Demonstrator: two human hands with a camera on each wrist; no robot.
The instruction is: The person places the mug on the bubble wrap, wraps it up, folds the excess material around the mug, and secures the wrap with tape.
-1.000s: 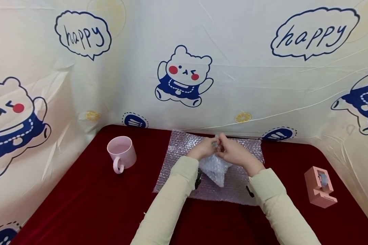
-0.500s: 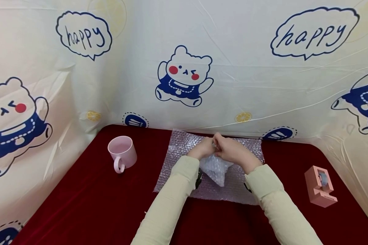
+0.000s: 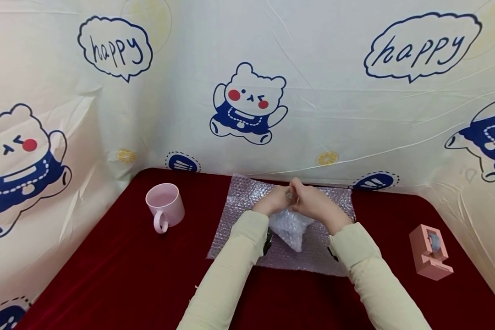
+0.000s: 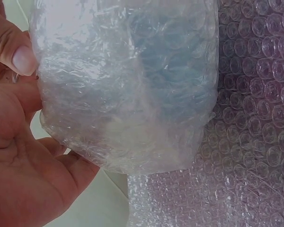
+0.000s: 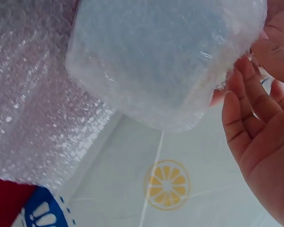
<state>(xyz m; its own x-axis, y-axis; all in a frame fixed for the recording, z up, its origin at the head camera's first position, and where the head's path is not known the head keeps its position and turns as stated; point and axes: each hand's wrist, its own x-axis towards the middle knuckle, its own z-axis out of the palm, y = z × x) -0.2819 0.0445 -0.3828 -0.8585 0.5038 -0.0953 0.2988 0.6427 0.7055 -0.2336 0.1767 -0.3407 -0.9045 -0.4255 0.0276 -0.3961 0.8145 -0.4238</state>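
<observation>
A bundle in clear bubble wrap (image 3: 290,228) is held up between both hands over a flat bubble wrap sheet (image 3: 239,206). Something pale blue shows through its layers in both wrist views. My left hand (image 3: 274,200) grips the far edge of the bundle; in the left wrist view its fingers (image 4: 78,170) lie along and behind that edge. My right hand (image 3: 313,204) meets it there, curled fingers (image 5: 234,118) pinching at the same edge. A small clear, greyish bit shows between the hands in the head view; its kind is too small to tell.
A pink mug (image 3: 165,205) stands on the left of the dark red tablecloth (image 3: 148,279), handle towards me. On the right is a pink tape dispenser (image 3: 431,252) with a bluish roll. A printed white curtain (image 3: 326,114) closes off the back and sides.
The right hand has shifted slightly left, closer against the left hand. The bundle, sheet, mug and tape dispenser stay in place.
</observation>
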